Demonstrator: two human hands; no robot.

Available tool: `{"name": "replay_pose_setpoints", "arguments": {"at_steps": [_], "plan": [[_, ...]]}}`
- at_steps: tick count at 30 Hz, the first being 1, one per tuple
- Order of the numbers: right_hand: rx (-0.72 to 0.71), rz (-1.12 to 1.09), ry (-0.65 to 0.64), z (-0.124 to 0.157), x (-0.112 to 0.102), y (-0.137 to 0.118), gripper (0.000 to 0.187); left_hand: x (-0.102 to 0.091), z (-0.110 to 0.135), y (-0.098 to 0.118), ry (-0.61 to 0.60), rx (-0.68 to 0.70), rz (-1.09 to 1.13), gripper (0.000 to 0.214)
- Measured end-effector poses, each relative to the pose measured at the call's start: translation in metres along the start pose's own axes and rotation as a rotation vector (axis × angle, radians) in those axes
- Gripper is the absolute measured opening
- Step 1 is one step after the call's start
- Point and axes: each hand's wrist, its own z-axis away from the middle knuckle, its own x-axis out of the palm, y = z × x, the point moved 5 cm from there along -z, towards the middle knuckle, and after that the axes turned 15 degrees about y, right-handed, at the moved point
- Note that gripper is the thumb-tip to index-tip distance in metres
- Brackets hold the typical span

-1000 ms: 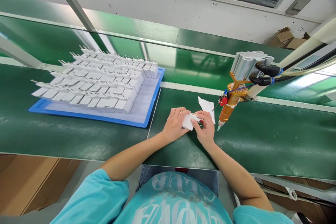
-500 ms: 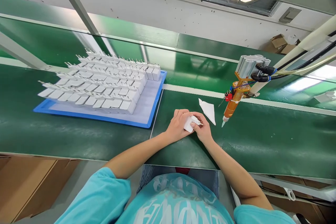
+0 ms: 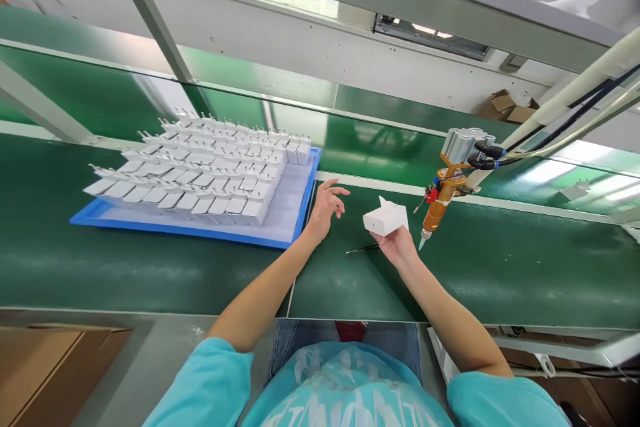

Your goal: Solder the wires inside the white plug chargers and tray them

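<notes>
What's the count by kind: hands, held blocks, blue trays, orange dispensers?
Hands: 2 (left hand, right hand)
Held block: 1
Blue tray: 1
Orange dispenser: 1
Total: 5

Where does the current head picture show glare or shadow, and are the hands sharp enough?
Head view: white glare streaks the far green surface; a soft dark patch falls on the bench below the right hand; both it and the left hand look clear.
</notes>
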Motion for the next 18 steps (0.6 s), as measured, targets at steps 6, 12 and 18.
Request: {"name": "replay_pose_setpoints", "arguments": {"at_steps": [6,12,18], "plan": [[-0.016,0.015,-0.081,0.003,0.038,-0.013,0.048,0.005,-0.001,-0.023,0.062,-0.078,-0.277,0.039],[-0.172,0.303,-0.183,-0.056,0.118,-0.026,0.049,0.019,0.01,-0.026,-0.179,0.087,-0.747,0.018],[-0.327,0.617,-0.231,-0.106,0.214,-0.01,0.029,0.03,0.02,-0.022,-0.375,0.129,-0.895,0.014]]}}
